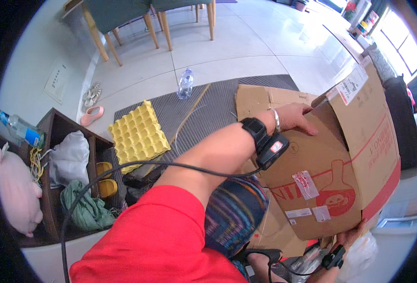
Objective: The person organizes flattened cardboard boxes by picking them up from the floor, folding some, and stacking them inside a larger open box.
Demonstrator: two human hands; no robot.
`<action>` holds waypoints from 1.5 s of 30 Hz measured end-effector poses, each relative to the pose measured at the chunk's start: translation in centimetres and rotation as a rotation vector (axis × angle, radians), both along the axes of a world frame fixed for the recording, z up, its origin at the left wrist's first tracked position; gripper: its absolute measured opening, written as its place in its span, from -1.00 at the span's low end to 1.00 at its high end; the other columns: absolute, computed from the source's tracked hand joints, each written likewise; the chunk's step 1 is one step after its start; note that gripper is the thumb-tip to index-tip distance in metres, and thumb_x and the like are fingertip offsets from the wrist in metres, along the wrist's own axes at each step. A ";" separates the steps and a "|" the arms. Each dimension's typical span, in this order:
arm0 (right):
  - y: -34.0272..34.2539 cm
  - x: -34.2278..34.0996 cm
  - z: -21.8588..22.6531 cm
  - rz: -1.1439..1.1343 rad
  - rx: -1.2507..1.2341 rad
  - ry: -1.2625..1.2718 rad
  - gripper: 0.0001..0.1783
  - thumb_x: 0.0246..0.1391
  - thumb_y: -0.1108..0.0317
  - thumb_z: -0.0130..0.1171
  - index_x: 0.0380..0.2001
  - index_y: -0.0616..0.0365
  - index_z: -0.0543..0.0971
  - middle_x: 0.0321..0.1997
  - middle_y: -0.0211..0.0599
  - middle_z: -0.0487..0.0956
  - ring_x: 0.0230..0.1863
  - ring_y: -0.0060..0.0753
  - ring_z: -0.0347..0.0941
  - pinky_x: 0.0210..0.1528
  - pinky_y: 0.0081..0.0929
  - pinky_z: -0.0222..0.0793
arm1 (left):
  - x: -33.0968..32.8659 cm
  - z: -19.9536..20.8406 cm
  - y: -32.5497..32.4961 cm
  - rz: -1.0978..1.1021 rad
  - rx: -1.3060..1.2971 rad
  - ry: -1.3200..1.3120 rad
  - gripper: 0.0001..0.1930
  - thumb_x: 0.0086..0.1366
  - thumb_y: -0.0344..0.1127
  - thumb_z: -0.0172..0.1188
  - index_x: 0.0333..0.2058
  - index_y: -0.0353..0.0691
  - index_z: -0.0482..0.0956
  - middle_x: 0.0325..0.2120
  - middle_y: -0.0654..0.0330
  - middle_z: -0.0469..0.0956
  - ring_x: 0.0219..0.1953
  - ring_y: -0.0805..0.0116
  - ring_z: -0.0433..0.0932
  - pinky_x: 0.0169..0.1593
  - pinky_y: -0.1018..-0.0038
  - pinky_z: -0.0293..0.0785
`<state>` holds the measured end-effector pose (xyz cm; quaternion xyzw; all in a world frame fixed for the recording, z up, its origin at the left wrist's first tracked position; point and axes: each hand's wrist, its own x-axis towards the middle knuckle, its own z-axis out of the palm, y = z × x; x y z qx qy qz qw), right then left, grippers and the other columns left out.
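Note:
A large brown cardboard box (312,165) with red printing, clear tape and labels is tilted in front of me on the right. My left hand (295,117) grips its upper edge, thumb on the outer face; some fingertips are hidden by the cardboard. At the lower corner my right hand (352,236) holds the box from below, its fingers partly hidden. A raised cardboard flap (359,101) stands along the right side. Behind and beneath the box lie flattened cardboard pieces (255,99). Black wristbands with cabled devices are on both wrists.
A yellow egg tray (140,134) and a clear plastic bottle (185,84) are on the grey ribbed mat (213,106). To the left, a dark open shelf (52,188) holds bags and a pink plush toy (17,191). Chairs (123,14) stand beyond. A black cable (137,163) crosses my left arm.

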<state>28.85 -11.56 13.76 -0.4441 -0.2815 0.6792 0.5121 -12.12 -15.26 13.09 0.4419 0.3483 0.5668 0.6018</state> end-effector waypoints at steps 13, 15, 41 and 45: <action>3.5 -1.8 -2.5 0.374 0.000 0.083 -0.48 -0.13 0.18 0.13 -0.07 0.12 0.31 -0.10 -0.24 0.42 -0.09 -0.27 0.34 -0.02 -0.25 0.24 | -2.8 -8.6 -1.1 0.276 -0.122 -0.064 -0.51 -0.04 -0.41 0.13 -0.08 -0.34 0.26 -0.23 0.12 0.44 -0.28 0.31 0.47 -0.21 0.44 0.43; 2.5 -0.4 -3.3 0.341 -0.089 0.105 -0.50 -0.11 0.20 0.10 -0.08 0.15 0.31 -0.12 -0.23 0.43 -0.11 -0.27 0.36 -0.05 -0.30 0.27 | -1.8 -9.3 0.2 0.192 -0.147 -0.053 -0.52 -0.03 -0.39 0.13 -0.08 -0.35 0.27 -0.23 0.12 0.44 -0.28 0.31 0.46 -0.21 0.45 0.42; -9.3 13.7 -0.1 -0.161 -0.180 -0.312 -0.39 0.01 -0.06 -0.14 0.01 0.16 0.26 0.03 -0.22 0.32 0.02 -0.17 0.24 0.03 -0.21 0.16 | 1.3 -34.7 -7.6 0.533 -1.134 0.563 -0.38 -0.12 0.03 0.19 -0.21 -0.40 0.41 -0.17 -0.14 0.40 -0.13 0.01 0.41 -0.15 0.28 0.39; -9.7 13.5 0.1 -0.207 -0.189 -0.363 -0.39 0.01 -0.06 -0.14 0.01 0.16 0.26 0.03 -0.22 0.32 0.02 -0.18 0.24 0.03 -0.21 0.16 | 5.7 -31.7 -4.8 0.623 -1.201 0.809 -0.39 -0.14 0.01 0.22 -0.20 -0.36 0.40 -0.18 -0.08 0.41 -0.10 0.08 0.39 -0.08 0.33 0.34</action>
